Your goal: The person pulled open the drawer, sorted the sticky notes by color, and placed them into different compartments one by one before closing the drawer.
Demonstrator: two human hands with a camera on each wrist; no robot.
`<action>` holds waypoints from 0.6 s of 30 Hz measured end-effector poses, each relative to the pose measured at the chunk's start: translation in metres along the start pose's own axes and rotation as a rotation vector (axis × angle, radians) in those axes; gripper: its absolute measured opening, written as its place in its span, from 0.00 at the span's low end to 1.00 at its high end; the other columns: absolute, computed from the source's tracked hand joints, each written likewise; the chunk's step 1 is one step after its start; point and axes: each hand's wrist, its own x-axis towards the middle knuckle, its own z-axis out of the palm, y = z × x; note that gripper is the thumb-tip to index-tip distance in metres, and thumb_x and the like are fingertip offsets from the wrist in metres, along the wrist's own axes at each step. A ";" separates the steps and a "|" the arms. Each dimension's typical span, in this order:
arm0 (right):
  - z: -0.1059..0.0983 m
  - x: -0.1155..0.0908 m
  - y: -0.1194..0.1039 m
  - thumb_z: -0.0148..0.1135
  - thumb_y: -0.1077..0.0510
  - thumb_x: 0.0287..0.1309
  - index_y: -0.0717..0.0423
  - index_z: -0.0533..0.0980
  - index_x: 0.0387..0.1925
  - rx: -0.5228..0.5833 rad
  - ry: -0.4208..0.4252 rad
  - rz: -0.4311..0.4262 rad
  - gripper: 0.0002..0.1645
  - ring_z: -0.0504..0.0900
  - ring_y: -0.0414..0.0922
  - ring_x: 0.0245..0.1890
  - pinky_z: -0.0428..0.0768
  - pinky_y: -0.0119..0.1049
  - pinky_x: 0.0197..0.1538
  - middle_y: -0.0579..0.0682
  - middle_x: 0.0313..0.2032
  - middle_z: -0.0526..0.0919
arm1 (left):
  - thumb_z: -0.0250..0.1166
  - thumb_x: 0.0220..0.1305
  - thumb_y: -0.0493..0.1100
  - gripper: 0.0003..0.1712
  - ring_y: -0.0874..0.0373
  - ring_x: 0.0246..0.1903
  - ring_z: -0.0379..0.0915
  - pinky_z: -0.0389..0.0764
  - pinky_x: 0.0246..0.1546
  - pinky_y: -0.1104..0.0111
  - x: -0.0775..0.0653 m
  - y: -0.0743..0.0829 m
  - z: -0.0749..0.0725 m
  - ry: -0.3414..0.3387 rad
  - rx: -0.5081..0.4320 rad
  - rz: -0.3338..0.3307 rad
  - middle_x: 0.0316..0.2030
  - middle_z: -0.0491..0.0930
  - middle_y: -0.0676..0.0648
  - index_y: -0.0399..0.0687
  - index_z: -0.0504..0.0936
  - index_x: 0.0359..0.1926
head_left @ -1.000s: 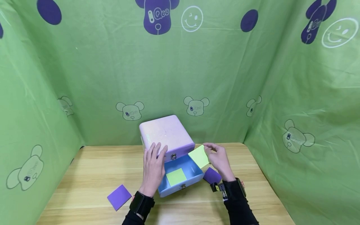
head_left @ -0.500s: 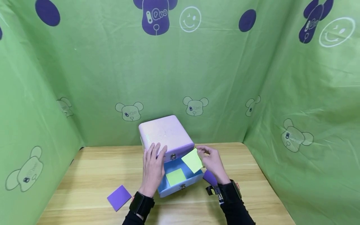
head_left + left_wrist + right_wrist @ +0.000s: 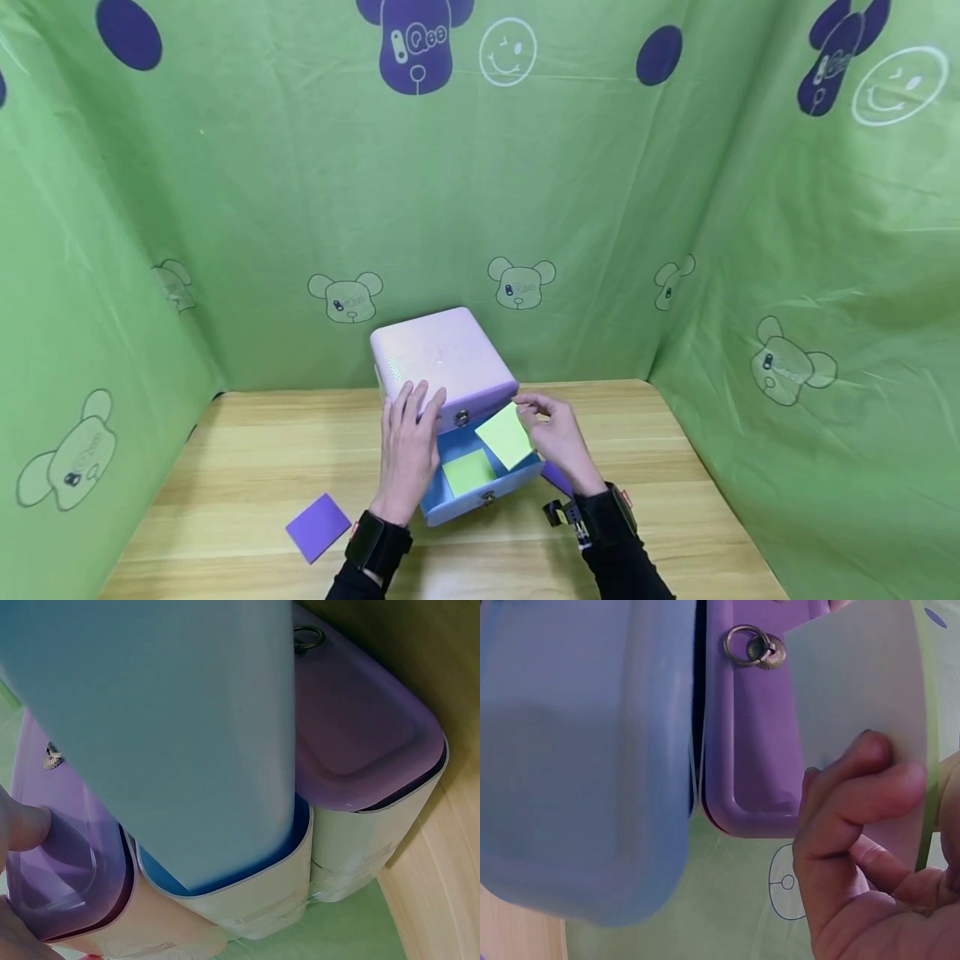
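A small chest of drawers (image 3: 442, 350) stands on the table, its blue middle drawer (image 3: 517, 481) pulled out between purple drawers. My left hand (image 3: 407, 454) rests on the chest's front left, fingers extended over the top edge; the left wrist view shows a fingertip against the upper purple drawer front (image 3: 71, 847). My right hand (image 3: 558, 442) pinches a yellow-green sticky note pad (image 3: 504, 435), tilted over the right part of the open drawer. In the right wrist view, fingers curl against the pad's pale back (image 3: 862, 682). Another yellow-green pad (image 3: 468, 472) lies inside the drawer.
On the wooden table (image 3: 247, 467), a purple pad (image 3: 318, 527) lies to the left. A second purple pad (image 3: 557, 477) is partly hidden behind my right wrist. Green printed cloth (image 3: 435, 192) hangs behind and along both sides.
My right hand has carried the yellow-green sticky note pad leftward and slightly down, from beside the drawer to over it. The left hand has stayed on the chest.
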 end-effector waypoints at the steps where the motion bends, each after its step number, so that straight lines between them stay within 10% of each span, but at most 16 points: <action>1: 0.001 0.000 0.000 0.58 0.61 0.69 0.59 0.83 0.52 -0.001 0.001 -0.003 0.15 0.76 0.41 0.34 0.75 0.26 0.31 0.60 0.51 0.85 | 0.65 0.66 0.35 0.28 0.40 0.71 0.64 0.61 0.73 0.36 0.000 0.000 0.000 0.001 -0.002 0.001 0.68 0.73 0.39 0.53 0.75 0.66; 18: 0.014 -0.003 0.010 0.57 0.63 0.68 0.62 0.81 0.53 -0.004 -0.044 0.000 0.16 0.69 0.35 0.16 0.73 0.27 0.17 0.59 0.43 0.82 | 0.66 0.65 0.34 0.28 0.39 0.71 0.64 0.61 0.73 0.36 0.001 0.001 -0.003 -0.010 0.003 -0.002 0.68 0.72 0.38 0.52 0.75 0.66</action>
